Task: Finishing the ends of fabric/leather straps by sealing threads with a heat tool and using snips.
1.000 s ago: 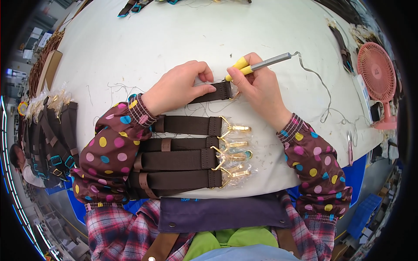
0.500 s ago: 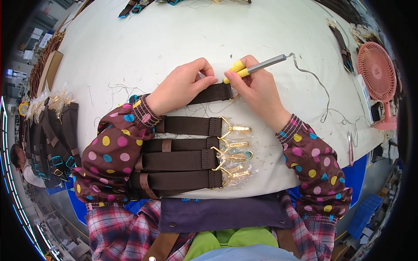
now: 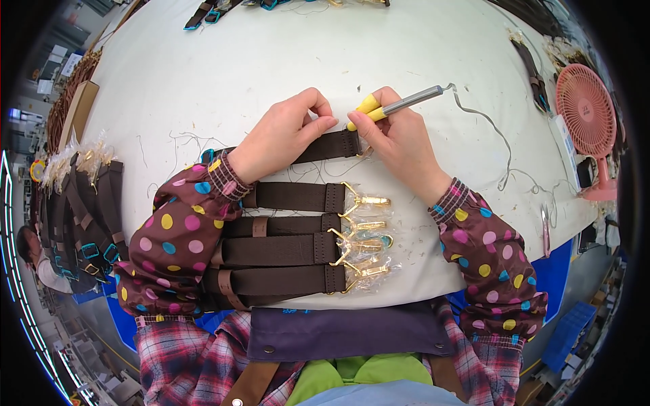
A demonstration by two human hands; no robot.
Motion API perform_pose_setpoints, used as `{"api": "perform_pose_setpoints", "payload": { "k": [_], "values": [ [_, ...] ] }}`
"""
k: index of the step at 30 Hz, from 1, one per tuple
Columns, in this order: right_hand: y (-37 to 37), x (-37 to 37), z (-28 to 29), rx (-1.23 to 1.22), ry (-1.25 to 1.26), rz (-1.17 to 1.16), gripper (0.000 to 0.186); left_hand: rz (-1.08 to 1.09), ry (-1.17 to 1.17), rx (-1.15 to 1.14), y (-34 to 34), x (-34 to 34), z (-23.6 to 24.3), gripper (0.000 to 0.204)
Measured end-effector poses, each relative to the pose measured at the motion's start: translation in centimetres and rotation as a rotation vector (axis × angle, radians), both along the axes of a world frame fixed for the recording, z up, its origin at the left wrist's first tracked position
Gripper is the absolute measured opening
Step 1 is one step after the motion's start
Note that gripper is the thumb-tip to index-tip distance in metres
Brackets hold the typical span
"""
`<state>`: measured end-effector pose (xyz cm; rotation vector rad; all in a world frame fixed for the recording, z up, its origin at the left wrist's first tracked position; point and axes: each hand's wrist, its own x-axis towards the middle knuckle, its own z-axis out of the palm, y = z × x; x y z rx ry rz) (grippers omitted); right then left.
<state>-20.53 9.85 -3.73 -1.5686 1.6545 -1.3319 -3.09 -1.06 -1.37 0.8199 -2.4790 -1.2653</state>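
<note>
I seem to be working at this strap's end (image 3: 349, 143), right grip (image 3: 404, 132) wrapped around the corded tool (image 3: 418, 98), left grip (image 3: 277, 135) too unclear to tell, steadiness likely needed next.

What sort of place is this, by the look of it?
Probably a workshop or factory making straps: dark straps with gold clasps lie side by side on a white worktable, another bundle sits at left, and the right hand holds a corded pen-like tool.
</note>
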Motion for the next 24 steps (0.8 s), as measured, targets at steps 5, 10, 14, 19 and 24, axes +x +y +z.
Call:
{"api": "perform_pose_setpoints", "payload": {
  "k": [5, 10, 14, 19, 24],
  "values": [
    [0.0, -0.2, -0.3, -0.024, -0.121, -0.015, 0.026, -0.063, -0.072, -0.309, 1.0, 0.4, 0.9, 0.019],
    [0.1, -0.4, -0.6, -0.054, -0.207, -0.017, 0.025, -0.110, -0.111, -0.498, 1.8, 0.3, 0.7, 0.015],
    [0.3, -0.5, -0.3, -0.078, -0.226, -0.035, 0.025, -0.108, -0.050, -0.520, 1.3, 0.2, -0.1, 0.012],
    [1.2, -1.8, 0.3, -0.112, -0.009, -0.070, 0.021, 0.048, 0.010, -0.724, -1.1, 1.0, 0.8, 0.011],
    [1.7, -2.7, 0.1, -0.160, 0.381, -0.044, 0.025, 0.024, -0.115, -0.952, -0.4, 1.1, 1.6, 0.023]
  ]
}}
